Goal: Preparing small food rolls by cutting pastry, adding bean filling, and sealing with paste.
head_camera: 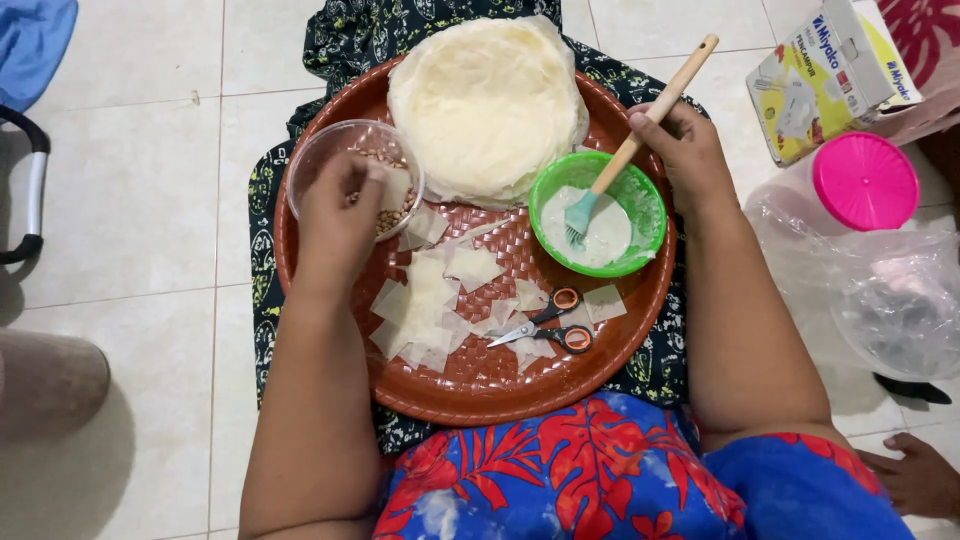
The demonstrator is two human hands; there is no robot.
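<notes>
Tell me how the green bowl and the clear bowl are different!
The green bowl is bright and solid; the clear bowl is see-through. The green bowl holds white paste and a brush held by the right hand; the clear bowl holds small brown nuts, with the left hand reaching in. Both are round and sit on the brown tray.

tiled floor (150,200) — patterned cloth (262,190) | box (830,70) | plastic bag (880,290)

Both forearms are bare, with no sleeves, rings or watch in view. Near the bottom edge, a blue garment (600,470) printed with large red leaves covers the lap.
</notes>
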